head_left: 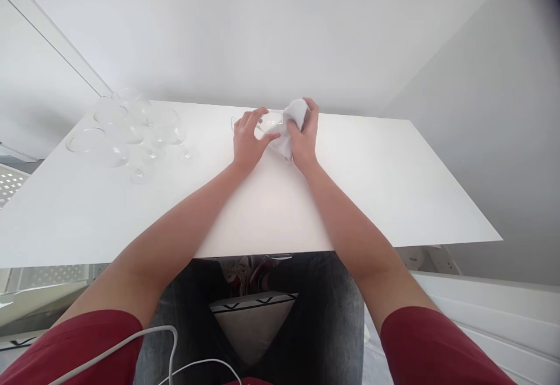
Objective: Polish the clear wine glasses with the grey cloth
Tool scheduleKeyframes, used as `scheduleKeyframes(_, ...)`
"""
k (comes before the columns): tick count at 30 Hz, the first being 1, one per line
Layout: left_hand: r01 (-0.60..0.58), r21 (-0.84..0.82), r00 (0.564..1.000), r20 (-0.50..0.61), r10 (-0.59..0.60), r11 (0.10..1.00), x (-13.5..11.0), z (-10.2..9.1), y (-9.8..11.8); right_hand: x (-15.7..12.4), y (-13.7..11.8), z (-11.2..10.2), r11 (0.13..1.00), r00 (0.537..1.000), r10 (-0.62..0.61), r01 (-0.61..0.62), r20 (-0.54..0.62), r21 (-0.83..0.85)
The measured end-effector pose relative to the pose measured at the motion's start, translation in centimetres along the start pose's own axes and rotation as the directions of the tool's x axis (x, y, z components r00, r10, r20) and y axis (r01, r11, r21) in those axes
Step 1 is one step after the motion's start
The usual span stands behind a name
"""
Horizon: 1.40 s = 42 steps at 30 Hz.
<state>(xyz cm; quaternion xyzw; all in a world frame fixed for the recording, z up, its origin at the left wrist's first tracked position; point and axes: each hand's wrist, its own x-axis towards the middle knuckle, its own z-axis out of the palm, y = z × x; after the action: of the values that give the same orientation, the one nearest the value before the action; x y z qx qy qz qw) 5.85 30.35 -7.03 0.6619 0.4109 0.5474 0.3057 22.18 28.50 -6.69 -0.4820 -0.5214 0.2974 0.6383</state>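
Near the table's back edge, my left hand is closed around a clear drinking glass, which lies on its side across my fingers. A rounded end of the glass shows left of that hand. My right hand grips a white cloth and presses it to the right end of the glass. One corner of the cloth hangs down between the two hands. The cloth and fingers hide much of the glass, so its full shape cannot be made out.
Several clear stemmed glasses lie grouped on the left of the white table. A pale wall rises behind the table's back edge. A white cable crosses in front of my left sleeve.
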Motion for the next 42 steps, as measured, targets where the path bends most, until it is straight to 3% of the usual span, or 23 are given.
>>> scheduleKeyframes(2, 0.0, 0.012, 1.0, -0.013, 0.0, 1.0, 0.1, 0.0, -0.3, -0.1, -0.5, -0.1, 0.999, 0.999, -0.035, 0.036, 0.019, -0.034)
scheduleKeyframes(7, 0.004, -0.012, 0.997, -0.075, -0.005, 1.0, 0.4, -0.4, -0.6, -0.4, -1.3, -0.1, 1.0, 0.982, -0.021, 0.023, 0.19, -0.012)
scheduleKeyframes(11, 0.01, 0.014, 0.997, -0.079, -0.009, 1.0, 0.5, -0.7, -0.7, -0.5, -0.9, -0.1, 0.997, 0.953, 0.047, -0.028, 0.299, -0.068)
scheduleKeyframes(14, -0.004, 0.037, 1.0, -0.008, 0.005, 0.999, 0.4, -0.8, -0.8, -0.5, -0.6, -0.5, 0.99, 0.9, 0.141, -0.141, 0.412, -0.032)
scheduleKeyframes(19, -0.101, 0.112, 0.991, 0.097, 0.09, 0.989, 0.1, -0.6, -1.0, 0.0, -0.2, -1.3, 0.956, 0.827, 0.19, -0.278, 0.529, 0.091)
scheduleKeyframes(21, -0.114, 0.13, 0.991, 0.088, 0.103, 0.985, 0.1, -0.4, -1.1, 0.2, 0.1, -1.3, 0.933, 0.83, 0.225, -0.334, 0.51, 0.132)
scheduleKeyframes(25, -0.097, 0.203, 0.994, 0.07, 0.084, 0.974, 0.4, -0.2, -1.4, 0.7, 0.8, -0.7, 0.915, 0.898, 0.292, -0.362, 0.329, 0.178)
scheduleKeyframes(30, -0.122, 0.384, 0.993, 0.048, 0.112, 0.915, 0.7, 0.0, -1.5, 0.4, 1.2, -0.5, 0.958, 0.953, 0.227, -0.256, 0.202, 0.131)
scheduleKeyframes(33, -0.19, 0.424, 0.982, 0.071, 0.177, 0.886, 0.6, 0.0, -1.5, 0.3, 1.2, -1.0, 0.963, 0.934, 0.245, -0.264, 0.261, 0.041)
scheduleKeyframes(38, -0.247, 0.423, 0.969, 0.132, 0.21, 0.872, 0.3, 0.1, -1.7, 0.7, 0.9, -1.7, 0.905, 0.858, 0.38, -0.423, 0.345, 0.056)
scheduleKeyframes(42, -0.211, 0.406, 0.977, 0.107, 0.183, 0.889, 0.3, 0.4, -2.1, 1.4, 0.9, -1.7, 0.879, 0.89, 0.361, -0.425, 0.279, 0.218)
